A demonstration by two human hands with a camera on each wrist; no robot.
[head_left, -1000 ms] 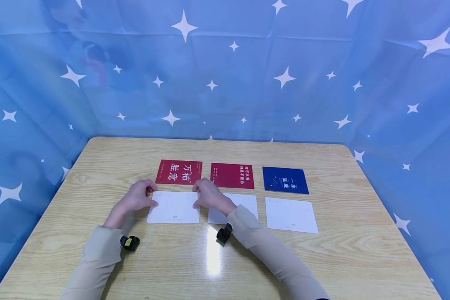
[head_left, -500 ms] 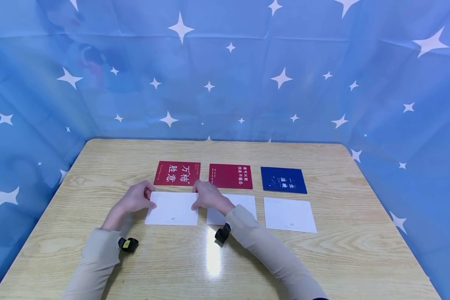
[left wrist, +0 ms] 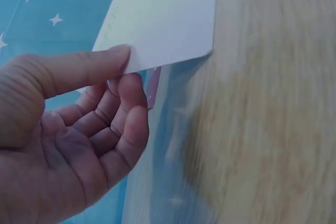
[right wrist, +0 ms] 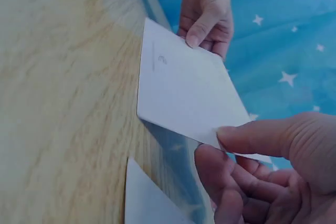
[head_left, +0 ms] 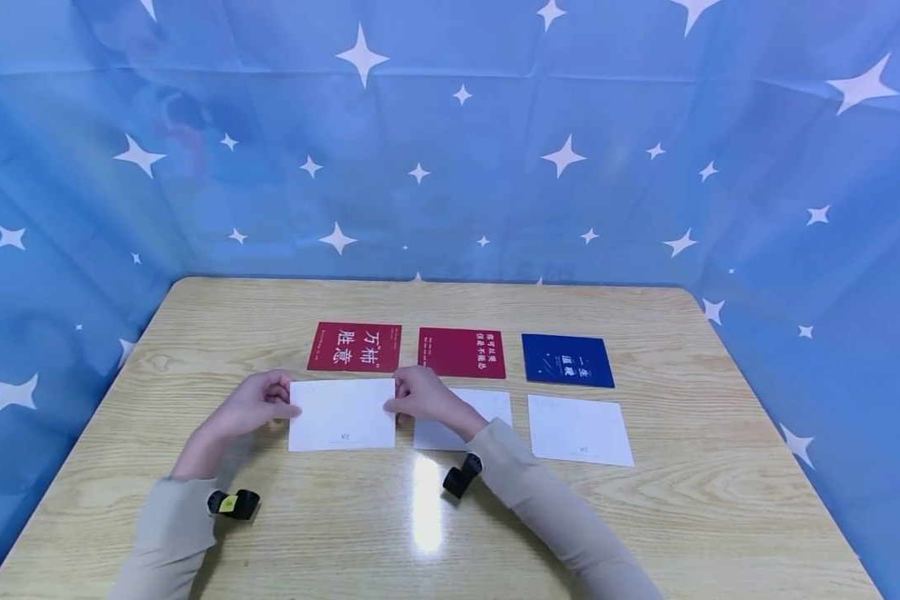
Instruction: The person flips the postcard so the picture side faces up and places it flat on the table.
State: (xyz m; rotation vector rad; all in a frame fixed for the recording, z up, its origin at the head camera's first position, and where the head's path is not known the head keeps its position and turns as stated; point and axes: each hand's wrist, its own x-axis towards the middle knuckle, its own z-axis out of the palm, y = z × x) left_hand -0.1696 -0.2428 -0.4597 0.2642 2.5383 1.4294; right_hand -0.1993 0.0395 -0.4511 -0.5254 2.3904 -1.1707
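A white postcard [head_left: 342,415] with a small printed mark near its lower edge is held raised off the table between both hands. My left hand [head_left: 253,403] pinches its left edge, thumb on the white face and curled fingers behind, as the left wrist view shows. At the opposite edge my right hand [head_left: 429,395] pinches it the same way, close over a second white postcard [head_left: 487,405] that the hand and wrist partly cover. In the right wrist view the lifted postcard [right wrist: 184,87] slants above the wood, its shadow beneath.
Behind lie a red card [head_left: 355,347] with large white characters, another red card [head_left: 461,352] and a blue card [head_left: 567,360]. A third white postcard [head_left: 581,429] lies at the right. The wooden table [head_left: 720,517] ends at a blue star-patterned curtain [head_left: 450,208].
The left white postcard has been lifted off the table, both hands rising with it. My left hand has shifted slightly left; the other cards stay put.
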